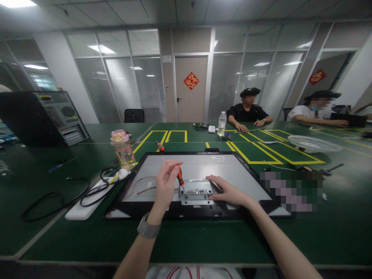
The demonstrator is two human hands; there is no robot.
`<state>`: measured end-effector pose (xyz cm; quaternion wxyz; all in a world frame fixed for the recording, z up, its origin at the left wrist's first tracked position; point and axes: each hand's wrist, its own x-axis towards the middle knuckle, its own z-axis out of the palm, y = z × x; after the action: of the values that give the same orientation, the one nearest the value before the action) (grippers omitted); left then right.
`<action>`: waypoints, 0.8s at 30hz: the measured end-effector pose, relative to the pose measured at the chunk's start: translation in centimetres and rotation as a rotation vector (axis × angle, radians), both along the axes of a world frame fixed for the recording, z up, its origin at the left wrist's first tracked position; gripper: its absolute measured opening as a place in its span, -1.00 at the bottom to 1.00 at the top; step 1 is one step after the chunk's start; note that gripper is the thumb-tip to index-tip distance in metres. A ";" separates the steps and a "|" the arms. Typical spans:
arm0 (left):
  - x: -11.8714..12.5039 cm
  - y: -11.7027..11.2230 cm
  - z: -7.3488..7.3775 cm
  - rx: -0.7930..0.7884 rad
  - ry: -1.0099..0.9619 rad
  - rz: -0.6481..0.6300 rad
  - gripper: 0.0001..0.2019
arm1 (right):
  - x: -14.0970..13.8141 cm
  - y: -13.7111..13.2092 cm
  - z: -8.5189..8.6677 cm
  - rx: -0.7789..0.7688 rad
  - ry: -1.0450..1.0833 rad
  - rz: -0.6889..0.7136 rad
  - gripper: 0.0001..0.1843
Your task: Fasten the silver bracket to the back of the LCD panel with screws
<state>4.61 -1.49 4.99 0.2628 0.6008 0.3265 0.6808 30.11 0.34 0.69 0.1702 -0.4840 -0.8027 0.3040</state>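
A flat display panel (232, 170) with a black frame lies on the table, its grey metal back facing up. Near its front edge sits a metal bracket (198, 202) with a row of connector ports. My left hand (167, 182) is closed around an orange and black screwdriver (180, 176), held tilted with its tip down at the bracket's left part. At the bracket's right end, my right hand (228, 191) spans it, fingers on the far edge and thumb on the near edge. Thin wires (145, 190) run across the panel to the left of the bracket.
Left of the panel are a white power strip (87, 199) with black cables and a pink-lidded bottle (123, 149). A computer case (43, 116) stands far left. A small red screwdriver (160, 146) and a water bottle (222, 124) lie beyond. Two people sit across the table.
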 end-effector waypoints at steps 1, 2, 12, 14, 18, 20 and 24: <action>0.0 0.0 0.1 0.025 0.014 0.012 -0.81 | 0.0 0.0 0.0 0.001 0.002 0.003 -0.14; 0.0 0.0 0.1 0.040 0.022 0.016 -0.83 | 0.0 0.0 0.0 0.000 0.002 0.004 -0.14; -0.1 0.0 0.0 0.041 0.029 0.035 -0.81 | -0.1 -0.1 0.3 -0.006 -0.010 -0.007 -0.11; -0.1 0.0 0.1 0.036 0.031 0.047 -0.80 | -0.1 -0.2 0.4 -0.006 -0.012 -0.009 -0.12; -0.1 0.0 0.0 -0.033 -0.010 -0.001 -0.72 | 0.0 -0.2 0.4 -0.006 -0.014 -0.007 -0.14; -0.1 0.0 -0.1 -0.030 -0.008 0.005 -0.73 | 0.0 -0.2 0.4 -0.007 -0.012 -0.003 -0.15; 0.0 0.0 0.0 0.043 0.055 0.089 -0.81 | 0.0 -0.1 0.4 -0.009 -0.010 -0.003 -0.15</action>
<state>4.59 -1.52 4.99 0.2102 0.6096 0.3452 0.6819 30.09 0.21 1.08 0.1646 -0.4874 -0.8014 0.3051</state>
